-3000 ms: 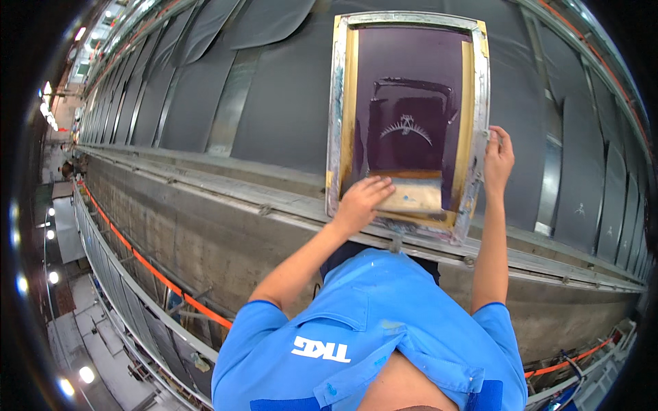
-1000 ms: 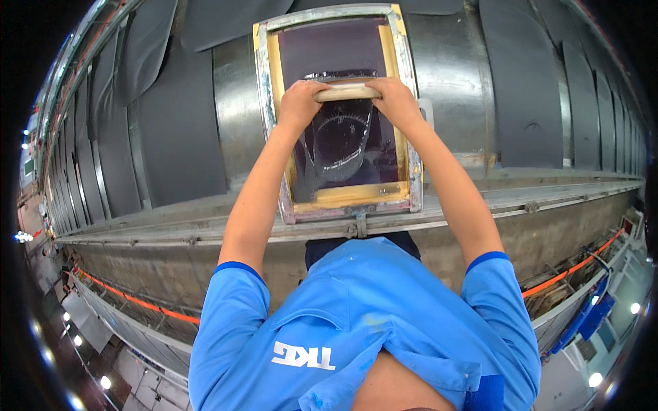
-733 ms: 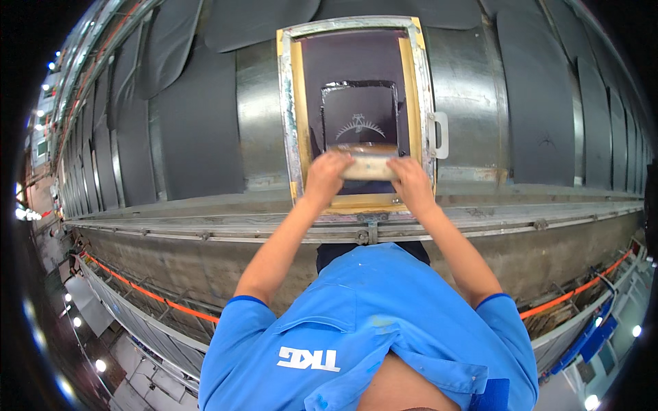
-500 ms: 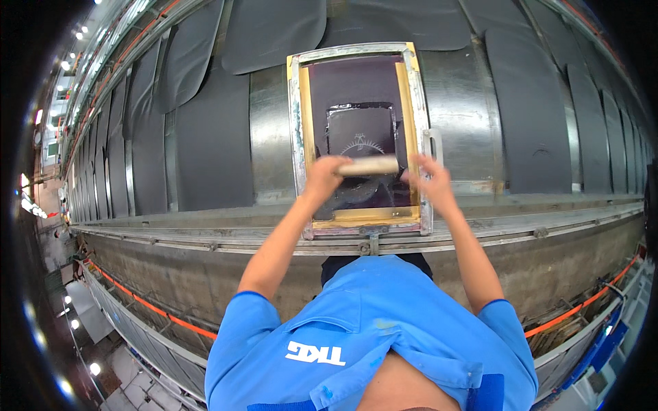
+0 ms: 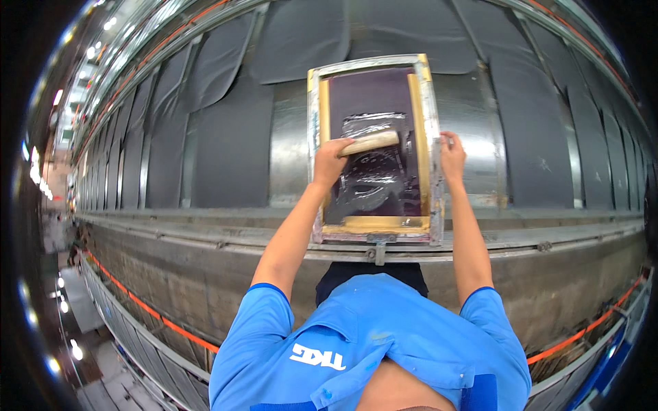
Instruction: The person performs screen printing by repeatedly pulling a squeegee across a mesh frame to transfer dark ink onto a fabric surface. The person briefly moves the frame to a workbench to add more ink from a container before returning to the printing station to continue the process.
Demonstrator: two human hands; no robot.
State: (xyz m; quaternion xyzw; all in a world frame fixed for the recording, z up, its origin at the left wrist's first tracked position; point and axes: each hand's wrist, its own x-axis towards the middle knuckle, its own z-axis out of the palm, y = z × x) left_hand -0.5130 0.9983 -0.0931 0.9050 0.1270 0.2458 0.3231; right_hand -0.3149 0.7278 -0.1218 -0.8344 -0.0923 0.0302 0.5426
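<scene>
A screen-printing frame lies in front of me, its dark mesh edged inside with yellow tape. My left hand is closed around the left end of a squeegee with a pale, wooden-looking handle. The squeegee crosses the middle of the mesh, slightly tilted, its right end farther away. Wet, shiny dark ink streaks the mesh around it. At the frame's right side my right hand has its fingers curled at the side handle, which they mostly hide.
Dark grey fabric-like sheets lie on both sides along a long metal table. A metal rail runs along the near edge, with a clamp below the frame. An orange pipe passes lower down.
The squeegee has moved farther up the mesh in my left hand and tilted. My right hand has gone from over the screen to the frame's right side. The whole view has shifted slightly.
</scene>
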